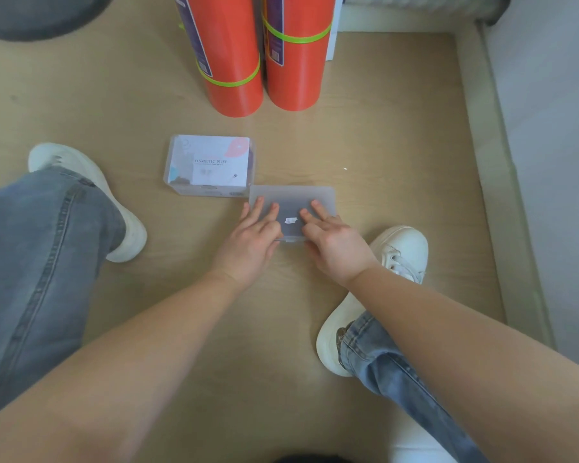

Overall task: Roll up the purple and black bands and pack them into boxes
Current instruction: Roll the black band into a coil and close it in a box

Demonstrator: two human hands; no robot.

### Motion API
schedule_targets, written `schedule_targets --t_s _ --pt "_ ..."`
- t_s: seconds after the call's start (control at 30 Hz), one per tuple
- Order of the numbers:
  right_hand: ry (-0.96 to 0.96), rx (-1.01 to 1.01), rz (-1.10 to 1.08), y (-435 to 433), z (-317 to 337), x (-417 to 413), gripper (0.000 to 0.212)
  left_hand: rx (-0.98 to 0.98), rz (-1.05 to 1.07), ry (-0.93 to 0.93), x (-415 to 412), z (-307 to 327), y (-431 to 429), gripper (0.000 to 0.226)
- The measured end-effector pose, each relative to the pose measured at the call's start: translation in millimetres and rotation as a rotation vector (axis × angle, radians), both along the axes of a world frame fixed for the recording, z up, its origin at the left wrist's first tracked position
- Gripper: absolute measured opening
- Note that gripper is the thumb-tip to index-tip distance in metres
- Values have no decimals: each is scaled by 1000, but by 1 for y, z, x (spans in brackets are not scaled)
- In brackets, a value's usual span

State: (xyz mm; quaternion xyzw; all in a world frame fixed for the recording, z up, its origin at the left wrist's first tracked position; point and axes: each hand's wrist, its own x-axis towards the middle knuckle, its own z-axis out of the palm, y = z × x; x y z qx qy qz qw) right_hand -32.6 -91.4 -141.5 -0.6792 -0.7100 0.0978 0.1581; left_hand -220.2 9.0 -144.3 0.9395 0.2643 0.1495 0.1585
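A frosted clear plastic box lies on the wooden floor with its lid down; something dark shows dimly through the lid. My left hand presses straight fingers on the lid's left part. My right hand presses its fingers on the right part, beside a small white sticker. A second clear box with a white "Cosmetic Puff" card on top lies just to the upper left, touching the first box's corner; a dark purple mass shows at its right side. No loose band is visible.
Two upright orange rolls with green straps stand at the back. My legs in jeans and white shoes flank the boxes left and right. A raised pale ledge runs along the right edge of the floor.
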Motion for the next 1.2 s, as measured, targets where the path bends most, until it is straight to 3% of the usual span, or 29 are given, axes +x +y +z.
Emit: schedule_targets --t_s 0.13,0.23,0.5,0.6,0.77,0.9,1.07,1.13,1.2 --pt "-114 68 -19 -2 -2 -5 17 -3 44 -19 2 -4 -5 14" --pt "-184 115 -36 -1 -2 -10 21 3 64 5 5 -4 -5 22" --pt "-281 246 -34 7 -4 -19 6 141 44 49 7 -5 -4 48" --pt "-311 285 -14 8 -7 -18 23 167 66 70 8 -8 -7 40" --pt "-358 337 5 7 -8 -20 27 215 47 31 6 -10 -6 37" --pt "-309 345 -44 6 -11 -22 27 104 54 8 5 -10 -4 27" --pt "-231 227 -57 3 -4 -12 27 -108 63 47 2 5 1 25" --pt "-189 180 -69 2 2 -9 13 -172 74 50 0 15 2 17" --pt "-169 127 -85 3 6 -8 18 -171 93 55 -1 21 2 14"
